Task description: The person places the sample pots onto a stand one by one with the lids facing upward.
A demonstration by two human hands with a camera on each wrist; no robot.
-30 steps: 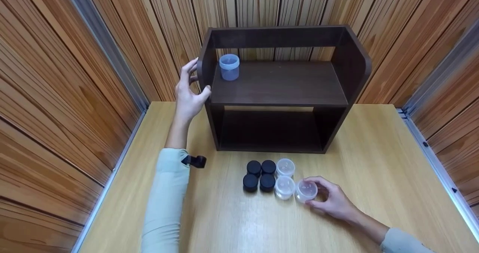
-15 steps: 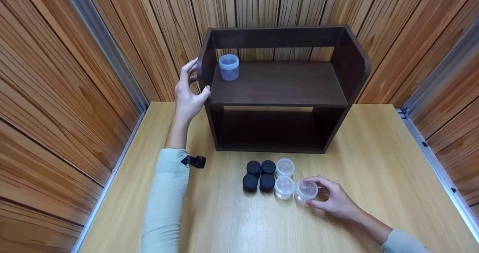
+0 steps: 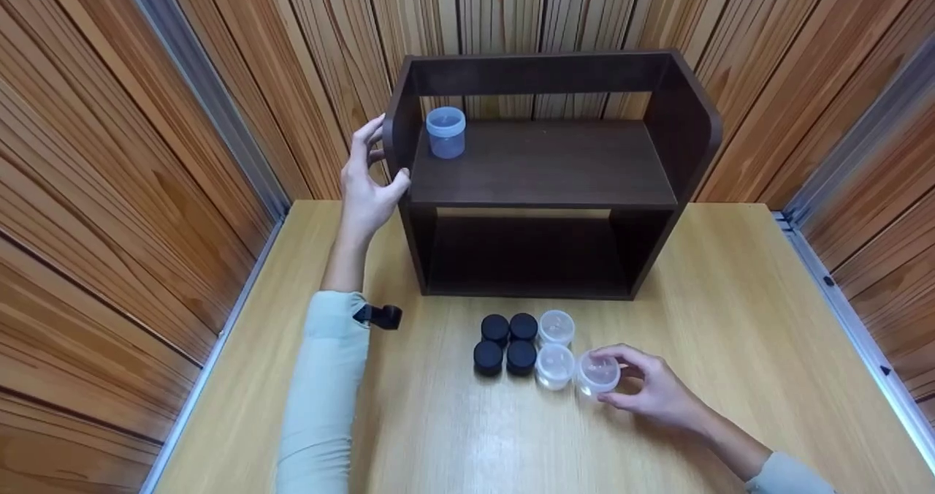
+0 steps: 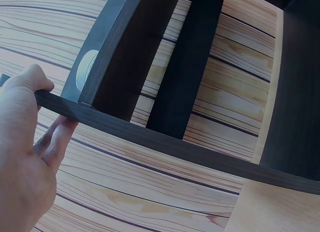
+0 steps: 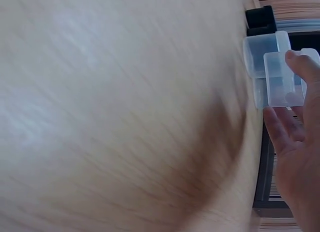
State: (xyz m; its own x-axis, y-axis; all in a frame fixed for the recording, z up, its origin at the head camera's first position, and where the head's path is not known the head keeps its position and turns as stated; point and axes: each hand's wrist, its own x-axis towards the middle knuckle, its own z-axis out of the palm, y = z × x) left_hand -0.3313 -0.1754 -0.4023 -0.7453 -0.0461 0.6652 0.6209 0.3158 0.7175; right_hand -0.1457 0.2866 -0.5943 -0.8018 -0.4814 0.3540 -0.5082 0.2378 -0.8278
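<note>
My left hand grips the left side panel of a dark brown two-tier shelf, thumb in front and fingers behind. In the left wrist view the hand pinches that panel's edge. My right hand holds a clear plastic jar with a lid between thumb and fingers, at the right end of a group of jars. The right wrist view shows this jar upright in the hand. Two more clear jars, a front one and a rear one, stand beside it.
Several black-lidded jars stand left of the clear ones on the wooden table. A bluish translucent jar sits at the left of the upper tier. Wood-plank walls enclose the table.
</note>
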